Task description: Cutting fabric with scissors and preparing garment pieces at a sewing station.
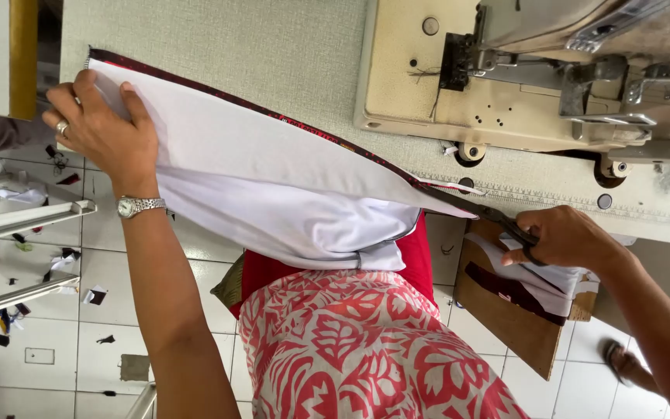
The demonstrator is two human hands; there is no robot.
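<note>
The white cloth (273, 178), smooth and soft, lies folded across the speckled grey surface (257, 54) and sags over its near edge in a rounded bulge; a thin dark red trim runs straight along its upper edge. The left hand (102, 128) presses flat on the cloth's far corner, fingers spread (a ring and a metal wristwatch (135, 206) show); the right hand (564, 237) is closed through the handles of dark scissors (482, 211), whose blades lie along the trim at the cloth's pointed end. The cream sewing machine (537, 70) stands just beyond the scissors; bare surface lies open above the cloth.
</note>
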